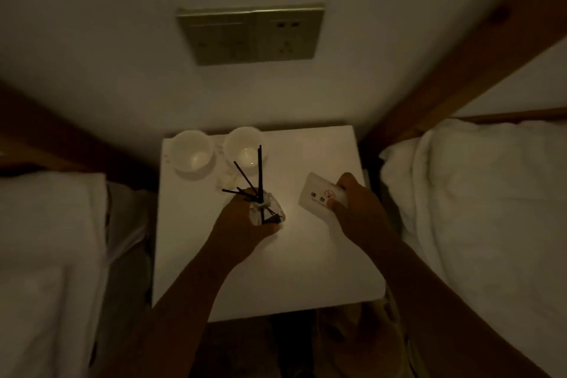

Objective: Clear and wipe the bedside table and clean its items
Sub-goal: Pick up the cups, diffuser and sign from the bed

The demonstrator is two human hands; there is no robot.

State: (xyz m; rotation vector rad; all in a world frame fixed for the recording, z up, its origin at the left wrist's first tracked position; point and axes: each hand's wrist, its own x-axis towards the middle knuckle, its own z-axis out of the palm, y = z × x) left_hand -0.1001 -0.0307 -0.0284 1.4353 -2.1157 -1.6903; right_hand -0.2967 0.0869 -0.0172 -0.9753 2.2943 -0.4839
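Observation:
A white bedside table [306,270] stands between two beds in dim light. My left hand [242,224] grips a small clear glass reed diffuser [271,212] with several black sticks [259,175] fanning up from it, at the table's middle left. My right hand [356,209] holds a white sign card [316,193] with a red circle and printed characters, over the table's right side. Two white cups [191,152] [244,149] stand at the back left corner. A small crumpled wrapper [227,181] lies just in front of the cups.
White bedding lies on the left bed [46,255] and the right bed [475,209]. Wooden bed frames [460,70] flank the table. A metal switch and socket panel [250,34] sits on the wall above the table. The floor below is dark.

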